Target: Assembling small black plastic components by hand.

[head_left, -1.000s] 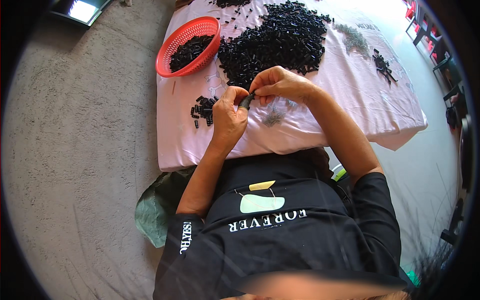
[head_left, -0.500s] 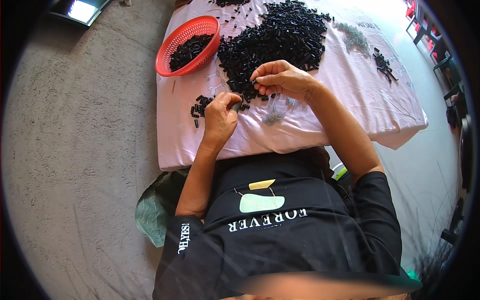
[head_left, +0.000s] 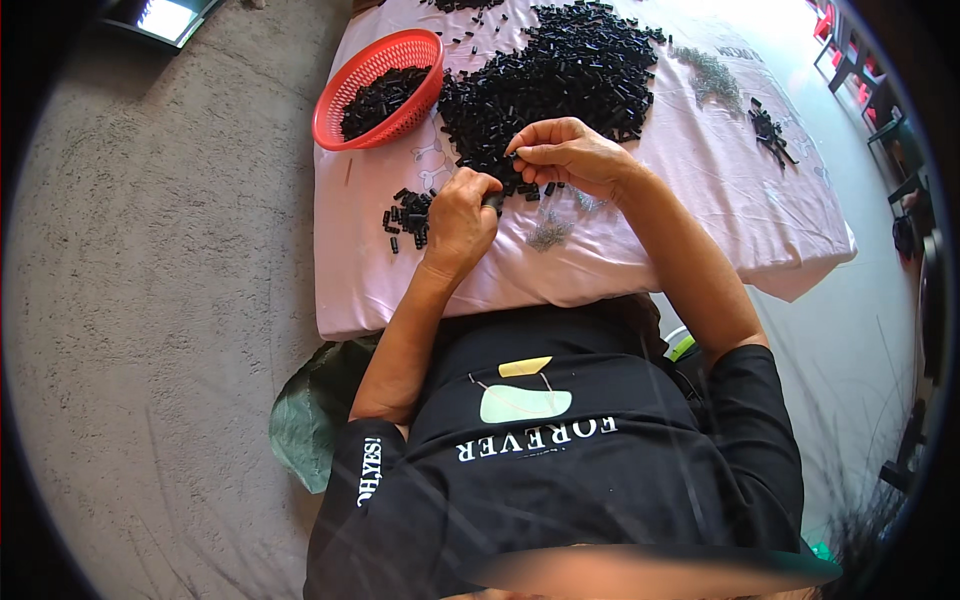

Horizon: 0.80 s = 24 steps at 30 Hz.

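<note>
My left hand (head_left: 460, 222) is closed around a dark grey-black object (head_left: 492, 199), mostly hidden by the fingers; its kind does not show. Close by on the right, my right hand (head_left: 575, 158) pinches a small black piece (head_left: 514, 155) between thumb and fingertips. Both hands are over the near edge of a large heap of small black tube-like pieces (head_left: 560, 75). Beside my left hand lies a smaller cluster of the same black pieces (head_left: 407, 212). Below my right hand is a little pile of thin, silvery metal bits (head_left: 548, 234).
A red plastic basket (head_left: 428, 112) with black pieces in it stands at the table's left. More silvery bits (head_left: 708, 78) and a few longer black parts (head_left: 770, 132) lie to the right. Pink cloth (head_left: 690, 245) covers the table. Chairs (head_left: 850, 60) stand at the far right.
My left hand has moved right and slightly away from me, closer to my right hand. The right hand has shifted only a little and keeps its pinch.
</note>
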Each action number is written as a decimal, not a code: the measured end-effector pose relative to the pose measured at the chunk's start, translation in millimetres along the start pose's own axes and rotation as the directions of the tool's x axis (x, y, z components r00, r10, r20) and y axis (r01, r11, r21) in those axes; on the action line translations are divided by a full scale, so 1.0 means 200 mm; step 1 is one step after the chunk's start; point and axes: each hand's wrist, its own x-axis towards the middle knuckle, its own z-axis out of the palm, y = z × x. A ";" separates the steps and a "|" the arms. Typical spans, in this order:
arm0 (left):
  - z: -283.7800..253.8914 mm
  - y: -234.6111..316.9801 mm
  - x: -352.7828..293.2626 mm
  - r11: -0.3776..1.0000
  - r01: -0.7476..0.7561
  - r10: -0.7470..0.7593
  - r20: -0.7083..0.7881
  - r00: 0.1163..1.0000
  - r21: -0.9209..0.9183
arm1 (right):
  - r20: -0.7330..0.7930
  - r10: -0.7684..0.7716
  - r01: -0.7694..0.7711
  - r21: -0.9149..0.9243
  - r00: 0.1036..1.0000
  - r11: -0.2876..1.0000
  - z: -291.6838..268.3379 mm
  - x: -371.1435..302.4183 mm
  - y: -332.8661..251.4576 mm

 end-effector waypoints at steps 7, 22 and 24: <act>0.04 0.04 0.04 0.991 0.044 -0.055 0.087 0.995 0.128 | 0.020 0.007 -0.007 0.021 1.000 1.000 -0.01 0.00 0.01; 0.03 0.05 -0.03 0.992 -0.118 0.115 0.070 0.991 0.046 | 0.012 -0.011 0.011 0.029 1.000 1.000 -0.01 0.00 0.01; 0.01 0.05 -0.03 0.995 -0.104 0.104 0.052 0.993 -0.010 | 0.013 -0.010 0.010 0.017 1.000 1.000 0.00 0.00 0.01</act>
